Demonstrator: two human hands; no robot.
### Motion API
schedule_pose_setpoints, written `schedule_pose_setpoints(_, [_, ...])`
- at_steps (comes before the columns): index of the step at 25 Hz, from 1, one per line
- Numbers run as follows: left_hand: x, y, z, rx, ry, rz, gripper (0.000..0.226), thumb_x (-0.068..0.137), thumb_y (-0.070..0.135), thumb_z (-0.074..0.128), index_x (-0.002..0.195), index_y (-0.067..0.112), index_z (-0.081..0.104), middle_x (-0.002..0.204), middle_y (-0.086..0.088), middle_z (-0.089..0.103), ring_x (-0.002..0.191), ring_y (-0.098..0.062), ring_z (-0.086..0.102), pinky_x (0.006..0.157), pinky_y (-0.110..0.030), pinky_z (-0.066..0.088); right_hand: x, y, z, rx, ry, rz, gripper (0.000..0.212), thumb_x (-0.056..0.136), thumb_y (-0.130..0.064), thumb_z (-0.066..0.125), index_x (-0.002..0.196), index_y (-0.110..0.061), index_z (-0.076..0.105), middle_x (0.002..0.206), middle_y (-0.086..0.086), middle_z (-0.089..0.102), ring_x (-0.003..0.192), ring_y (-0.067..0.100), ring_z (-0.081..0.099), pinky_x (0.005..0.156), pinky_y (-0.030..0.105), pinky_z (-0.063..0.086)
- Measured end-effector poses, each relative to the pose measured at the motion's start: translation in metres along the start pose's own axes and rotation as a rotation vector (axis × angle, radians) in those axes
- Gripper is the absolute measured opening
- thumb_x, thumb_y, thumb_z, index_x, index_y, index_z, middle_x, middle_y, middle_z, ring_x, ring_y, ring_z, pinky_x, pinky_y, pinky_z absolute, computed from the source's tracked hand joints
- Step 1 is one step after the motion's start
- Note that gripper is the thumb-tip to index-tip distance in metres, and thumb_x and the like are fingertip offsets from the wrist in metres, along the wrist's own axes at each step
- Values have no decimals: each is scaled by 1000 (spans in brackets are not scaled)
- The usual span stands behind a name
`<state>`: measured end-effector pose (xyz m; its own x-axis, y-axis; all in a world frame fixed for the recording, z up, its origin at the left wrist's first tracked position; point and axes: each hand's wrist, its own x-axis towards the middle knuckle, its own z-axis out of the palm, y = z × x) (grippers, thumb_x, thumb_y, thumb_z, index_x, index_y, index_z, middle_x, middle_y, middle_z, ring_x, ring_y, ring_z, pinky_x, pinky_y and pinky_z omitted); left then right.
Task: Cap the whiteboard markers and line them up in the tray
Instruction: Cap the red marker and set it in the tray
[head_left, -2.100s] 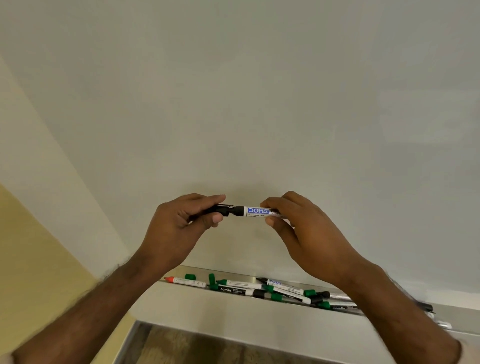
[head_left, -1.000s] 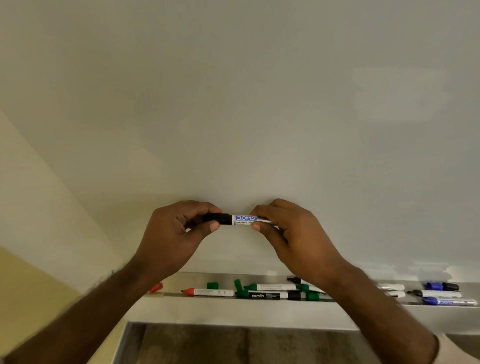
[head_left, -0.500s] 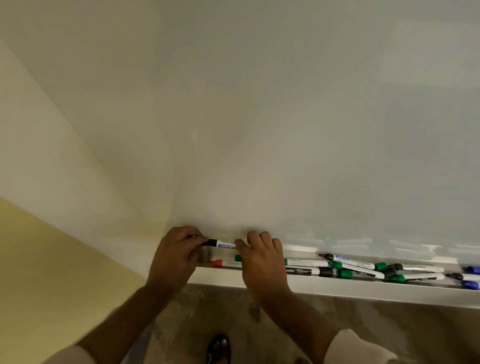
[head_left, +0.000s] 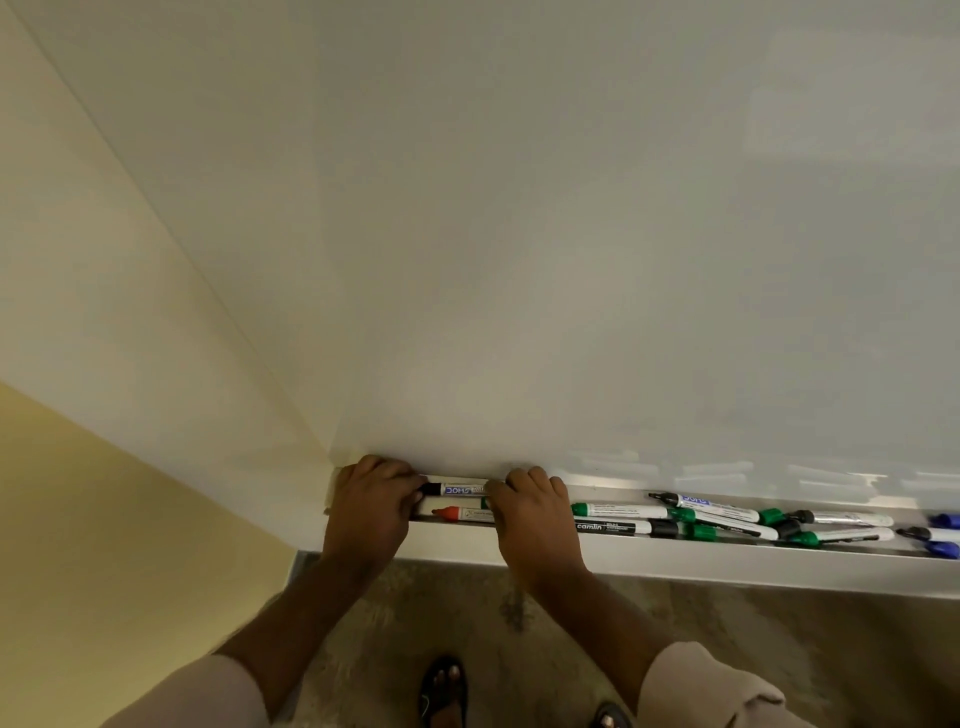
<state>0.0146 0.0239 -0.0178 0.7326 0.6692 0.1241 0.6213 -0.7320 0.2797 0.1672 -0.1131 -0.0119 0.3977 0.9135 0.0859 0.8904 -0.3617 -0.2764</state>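
At far-left tray end, our left hand (head_left: 370, 506) and right hand (head_left: 530, 512) pinch black-capped white marker (head_left: 457, 489) over long grey metal tray (head_left: 727, 564); first one placed, jumbled uncapped markers (head_left: 727, 517) at right remain.

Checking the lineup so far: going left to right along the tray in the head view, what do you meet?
Left hand → black-capped marker → right hand → green-capped markers → blue caps.

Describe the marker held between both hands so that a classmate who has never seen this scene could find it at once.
Find the metal tray under the whiteboard and go to its left end. Between the left hand and right hand lies the black-capped marker, against the board. Unlike the red marker in front, its label is blue.
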Motion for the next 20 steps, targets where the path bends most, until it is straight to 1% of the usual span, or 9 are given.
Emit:
schedule_pose_setpoints(2, [-4,-8,-1,-12,2,0,22,84,32,54,96,26,71,96,7,70,95,-23,59,80,-38,42,-6,6,-4,-5,-17,-27,10,78,-23,74,87,-20,70,79,-1,61,77,18,54,68,34,47])
schedule_pose_setpoints(4, [-9,-17,-5,-28,9,-60,17,85,33,58,95,26,70,97,6,67,94,-22,58,80,-38,40,-10,13,-6,-48,-66,-54,11,77,-24,75,87,-21,71,80,-2,62,77,17,54,70,33,47])
schedule_pose_setpoints(6, [-12,-25,-6,-30,-16,-143,13,82,35,66,91,26,69,93,6,65,90,-21,57,79,-37,39,-8,17,-6,-78,-108,-64,12,81,-24,72,92,-20,72,85,-2,65,82,17,55,75,33,47])
schedule_pose_setpoints(7, [-14,-28,-6,-30,-47,-184,13,81,38,67,88,28,69,90,7,63,87,-20,56,78,-37,38,-6,17,-7,-88,-129,-76,13,84,-23,69,96,-19,72,89,0,65,86,18,55,78,34,46])
schedule_pose_setpoints(10, [-13,-30,-5,-57,-127,-295,12,83,45,61,83,34,68,83,10,59,84,-16,53,77,-35,33,1,16,-10,-132,-181,-137,21,92,-27,58,107,-17,69,101,3,65,97,21,54,89,37,42])
schedule_pose_setpoints(13, [-9,-28,-7,-77,-159,-339,12,85,42,59,83,36,69,83,10,60,86,-16,52,78,-35,30,6,17,-12,-146,-216,-131,28,96,-31,51,114,-16,65,107,5,62,103,22,51,93,37,39])
schedule_pose_setpoints(16, [-9,-27,-8,-111,-150,-339,11,86,35,60,80,37,69,83,12,63,87,-16,53,78,-35,28,6,18,-12,-175,-259,-124,29,95,-31,52,118,-15,62,111,5,60,106,22,50,97,37,38])
schedule_pose_setpoints(20, [-15,-26,-15,-184,-95,-337,10,88,35,58,80,35,63,82,14,66,86,-15,55,82,-36,29,2,21,-15,-164,-203,-156,27,95,-26,52,117,-15,63,109,6,59,104,23,49,94,37,39])
